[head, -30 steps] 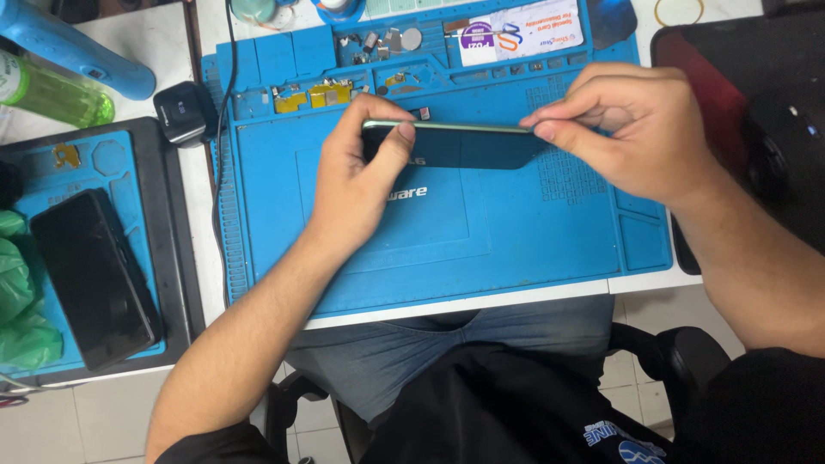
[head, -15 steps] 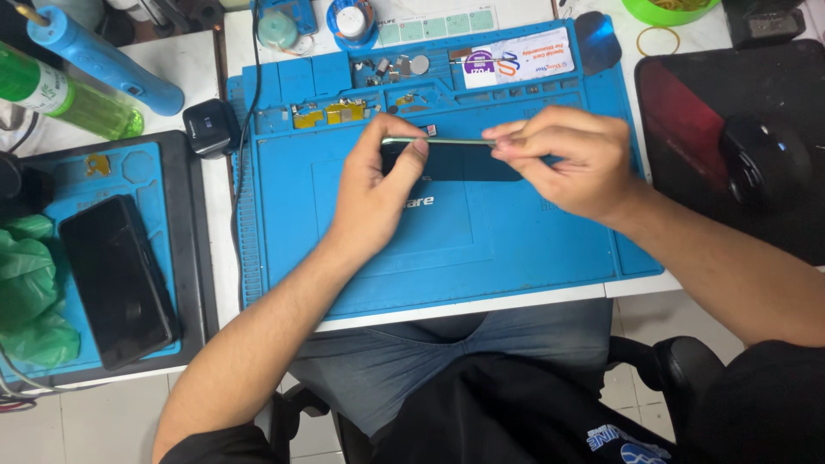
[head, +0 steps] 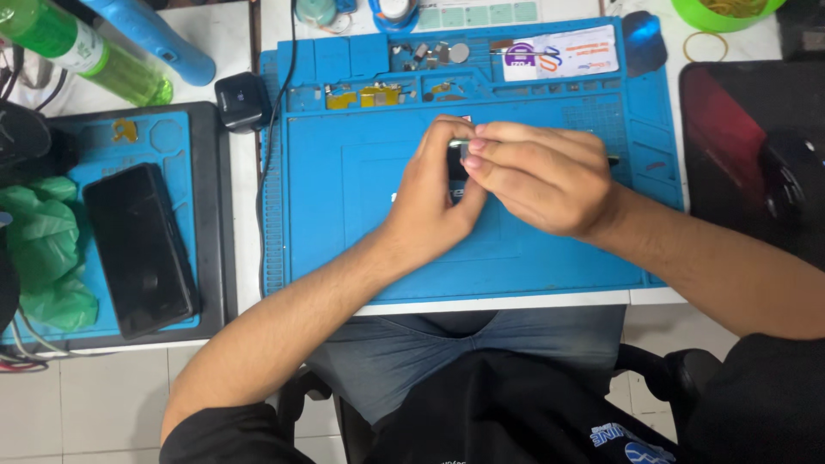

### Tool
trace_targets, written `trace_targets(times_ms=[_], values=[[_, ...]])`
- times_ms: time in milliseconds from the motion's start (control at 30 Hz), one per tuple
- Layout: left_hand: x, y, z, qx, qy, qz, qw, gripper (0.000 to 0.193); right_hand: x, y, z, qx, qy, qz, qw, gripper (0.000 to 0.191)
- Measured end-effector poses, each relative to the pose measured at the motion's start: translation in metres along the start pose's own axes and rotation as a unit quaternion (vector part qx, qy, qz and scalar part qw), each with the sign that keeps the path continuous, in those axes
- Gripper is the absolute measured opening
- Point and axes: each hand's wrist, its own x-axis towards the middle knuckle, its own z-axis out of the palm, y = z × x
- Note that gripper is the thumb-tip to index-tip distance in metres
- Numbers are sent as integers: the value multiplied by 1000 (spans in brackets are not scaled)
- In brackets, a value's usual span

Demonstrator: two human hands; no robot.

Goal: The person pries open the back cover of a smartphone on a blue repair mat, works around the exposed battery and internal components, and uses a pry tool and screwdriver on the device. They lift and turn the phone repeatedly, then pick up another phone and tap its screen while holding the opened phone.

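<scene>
I am gripping the dark phone (head: 456,168) with my left hand (head: 434,202) and right hand (head: 537,176), both clenched around it above the blue repair mat (head: 344,215)

Both hands meet over the middle of a blue repair mat (head: 344,215) on a white table. The left hand (head: 434,206) and the right hand (head: 537,176) close together around a dark, thin phone part (head: 455,163), most of it hidden beneath the fingers; one narrow end shows past the right hand near the mat's right side. Small metal parts and gold flex pieces (head: 374,94) lie in the mat's upper trays. To the left, a black phone (head: 142,249) lies flat on a second blue mat (head: 64,142), beside green cloth (head: 47,249). A green bottle (head: 86,51) and a blue tool handle (head: 159,39) lie at the top left.
</scene>
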Motion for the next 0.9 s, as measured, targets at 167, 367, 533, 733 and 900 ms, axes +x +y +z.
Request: trace_targets(times_ms=[167, 367, 533, 733, 900], values=[[-6, -3, 0, 5, -18, -8, 1000, 44, -1, -3, -8, 52, 10, 58, 997, 13], [-6, -2, 19, -352, 81, -62, 930, 53, -8, -14, -25, 161, 93, 217, 958, 16], [-13, 20, 30, -359, 99, -27, 928, 64, -8, -32, -25, 253, 135, 270, 919, 15], [-1, 30, -2, 10, 103, 90, 991, 82, -14, -35, -38, 367, 127, 329, 861, 14], [-1, 41, -4, 38, 95, 70, 992, 73, -15, -27, -44, 380, 112, 336, 855, 12]])
